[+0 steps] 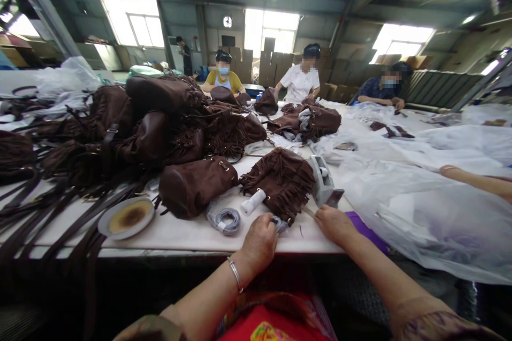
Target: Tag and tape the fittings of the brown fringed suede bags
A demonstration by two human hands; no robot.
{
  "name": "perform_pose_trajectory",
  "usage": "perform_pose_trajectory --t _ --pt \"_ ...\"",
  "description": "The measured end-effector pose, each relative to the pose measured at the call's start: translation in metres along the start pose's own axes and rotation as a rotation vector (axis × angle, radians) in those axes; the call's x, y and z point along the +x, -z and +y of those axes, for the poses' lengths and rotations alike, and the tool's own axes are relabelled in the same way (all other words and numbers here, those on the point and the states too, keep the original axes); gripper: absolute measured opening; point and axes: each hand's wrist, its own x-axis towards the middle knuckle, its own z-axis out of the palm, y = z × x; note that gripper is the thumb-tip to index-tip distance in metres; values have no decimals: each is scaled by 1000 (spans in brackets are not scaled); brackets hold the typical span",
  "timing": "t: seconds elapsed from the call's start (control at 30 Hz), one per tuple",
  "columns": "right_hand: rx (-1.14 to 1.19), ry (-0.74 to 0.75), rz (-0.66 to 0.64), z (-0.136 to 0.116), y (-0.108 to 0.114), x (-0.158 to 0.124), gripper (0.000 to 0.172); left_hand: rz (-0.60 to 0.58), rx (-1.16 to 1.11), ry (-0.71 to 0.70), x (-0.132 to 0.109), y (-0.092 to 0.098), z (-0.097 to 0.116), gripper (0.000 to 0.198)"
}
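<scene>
My left hand (259,242), with a silver bangle at the wrist, is closed at the table's front edge. Its fingers grip a small grey coil (280,225), partly hidden behind them. To the right, my right hand (335,226) pinches the end of a thin pale strip (309,212) near a grey tape dispenser (323,184). Just beyond both hands lies a brown fringed bag (286,178). A white roll (253,201) rests against that bag. Beside my left hand sits a second grey coil (227,220) with a white band round it.
A brown bucket bag (196,184) lies left of the fringed one, before a large heap of brown bags (160,117) with trailing straps. A dish (127,217) with yellowish-brown contents stands at left. Clear plastic sheeting (432,208) covers the right side, where another person's arm (480,181) reaches in.
</scene>
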Motion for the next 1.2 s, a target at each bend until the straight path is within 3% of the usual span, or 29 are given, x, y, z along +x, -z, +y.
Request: perform_pose_trajectory --t 0.27,0.63,0.87,1.2 --pt "43 4 -75 -1 0 11 33 14 37 -9 0 0 0 15" --pt "258 -48 -187 5 28 18 28 10 46 -7 0 2 1 14" --pt "305 -57 -293 11 29 28 26 9 63 -18 0 1 0 15" --pt "306 55 -374 8 47 38 27 -9 55 -6 1 3 0 17"
